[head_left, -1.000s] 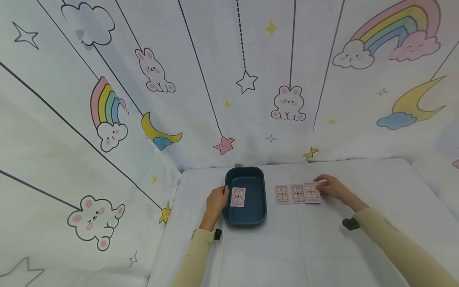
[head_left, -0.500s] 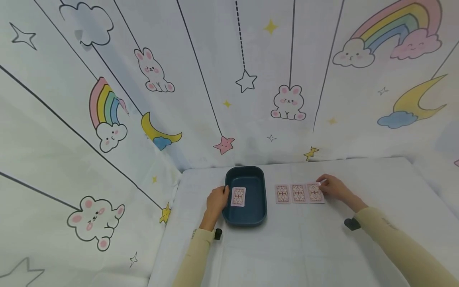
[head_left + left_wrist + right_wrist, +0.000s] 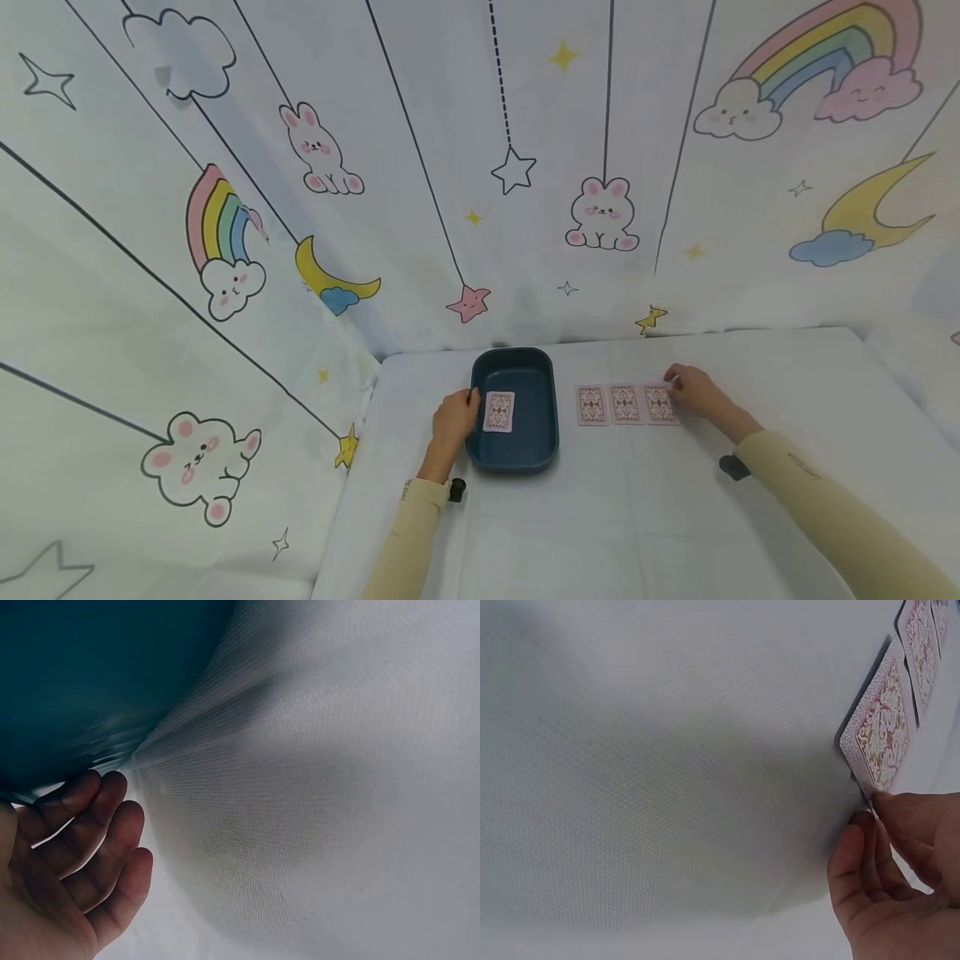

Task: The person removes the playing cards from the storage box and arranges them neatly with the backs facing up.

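My left hand (image 3: 454, 419) grips the left rim of a dark blue tray (image 3: 538, 446), thumb at the edge. In the left wrist view its fingers (image 3: 124, 825) are bent beside the tray's outer wall (image 3: 97, 682). One playing card (image 3: 498, 412) lies face down inside the tray. Right of it, three cards sit in a row, backs up: a left card (image 3: 591, 405), a middle card (image 3: 625, 403) and a right card (image 3: 660, 403). My right hand (image 3: 701, 392) pinches the right card's outer edge between thumb and fingertips, as the right wrist view shows on the card (image 3: 881, 724).
A white cloth covers the table (image 3: 570, 533). Behind it hangs a white curtain (image 3: 420, 167) printed with rabbits, stars and rainbows, which also closes off the left side. A black wrist device (image 3: 735, 467) is under the right sleeve.
My right hand has slid the right card rightward, off the middle card it overlapped, so the three now lie side by side. The left hand and tray have stayed put.
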A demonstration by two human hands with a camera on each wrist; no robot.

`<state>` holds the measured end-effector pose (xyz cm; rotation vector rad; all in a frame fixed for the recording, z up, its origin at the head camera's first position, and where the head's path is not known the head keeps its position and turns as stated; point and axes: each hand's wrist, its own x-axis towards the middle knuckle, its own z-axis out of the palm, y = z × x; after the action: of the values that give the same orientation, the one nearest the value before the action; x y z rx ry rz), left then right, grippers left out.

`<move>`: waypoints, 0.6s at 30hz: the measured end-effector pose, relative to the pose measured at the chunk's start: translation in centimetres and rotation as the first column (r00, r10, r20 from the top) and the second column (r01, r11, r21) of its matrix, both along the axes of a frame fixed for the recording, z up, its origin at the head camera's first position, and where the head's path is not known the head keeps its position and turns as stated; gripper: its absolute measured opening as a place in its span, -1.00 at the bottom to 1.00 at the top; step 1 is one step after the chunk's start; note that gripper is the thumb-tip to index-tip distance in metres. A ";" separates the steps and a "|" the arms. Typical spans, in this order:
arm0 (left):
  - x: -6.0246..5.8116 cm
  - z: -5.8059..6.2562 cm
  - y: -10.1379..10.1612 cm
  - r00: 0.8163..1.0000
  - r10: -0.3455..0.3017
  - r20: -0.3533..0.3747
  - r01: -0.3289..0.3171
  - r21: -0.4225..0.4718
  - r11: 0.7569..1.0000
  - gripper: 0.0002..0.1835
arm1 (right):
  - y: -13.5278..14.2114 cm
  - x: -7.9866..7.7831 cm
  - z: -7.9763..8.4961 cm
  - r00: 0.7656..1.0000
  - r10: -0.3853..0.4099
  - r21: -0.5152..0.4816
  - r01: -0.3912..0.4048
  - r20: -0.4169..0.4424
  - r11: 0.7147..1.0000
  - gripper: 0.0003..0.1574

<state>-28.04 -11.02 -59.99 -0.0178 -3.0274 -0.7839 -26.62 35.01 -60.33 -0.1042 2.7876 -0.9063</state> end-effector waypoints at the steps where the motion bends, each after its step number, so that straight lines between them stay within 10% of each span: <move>1: 0.0 0.0 0.0 1.000 -0.001 -0.001 0.001 0.002 1.000 -0.53 | 0.0 0.0 0.0 1.000 -0.002 0.005 0.002 0.000 1.000 -0.64; 18: 0.1 0.0 0.0 1.000 -0.002 0.004 0.002 0.015 1.000 -0.53 | -0.8 0.9 0.9 0.995 -0.012 0.100 0.022 -0.100 0.995 -0.28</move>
<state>-27.98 -11.02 -60.01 -0.0187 -3.0258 -0.8084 -25.67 34.25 -59.47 -0.1131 2.9243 -0.7824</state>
